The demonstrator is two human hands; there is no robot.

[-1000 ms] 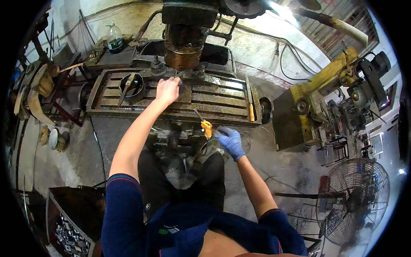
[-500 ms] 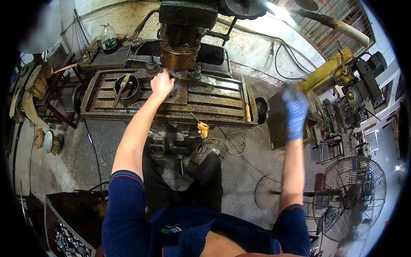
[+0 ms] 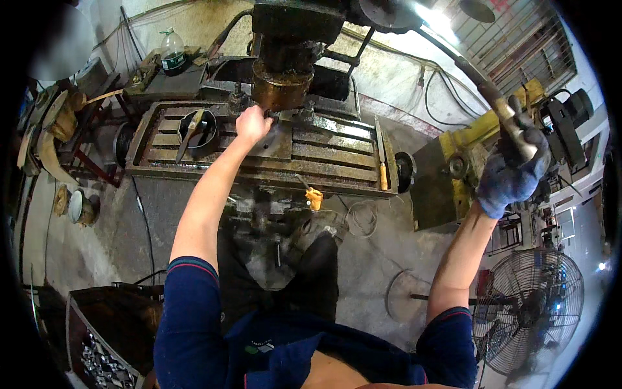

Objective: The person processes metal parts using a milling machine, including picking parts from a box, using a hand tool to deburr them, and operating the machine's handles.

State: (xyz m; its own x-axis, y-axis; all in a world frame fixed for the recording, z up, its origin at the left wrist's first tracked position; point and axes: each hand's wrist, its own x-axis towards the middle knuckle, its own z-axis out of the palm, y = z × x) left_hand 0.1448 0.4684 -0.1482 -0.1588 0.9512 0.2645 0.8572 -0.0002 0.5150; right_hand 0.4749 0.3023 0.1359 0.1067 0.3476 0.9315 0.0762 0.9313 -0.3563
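Our right hand (image 3: 512,178) had just gripped the upper-right lever (image 3: 489,93), seemingly readying the spindle (image 3: 281,87) (our left hand's (image 3: 253,124) hold we couldn't tell).

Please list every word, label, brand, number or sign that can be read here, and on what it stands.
None can be read clearly:
Clear bottle: greenish label, its lettering too small to read.
Dark blue shirt: small chest print, too small to read.
Lever in the gloved right hand: no lettering visible.
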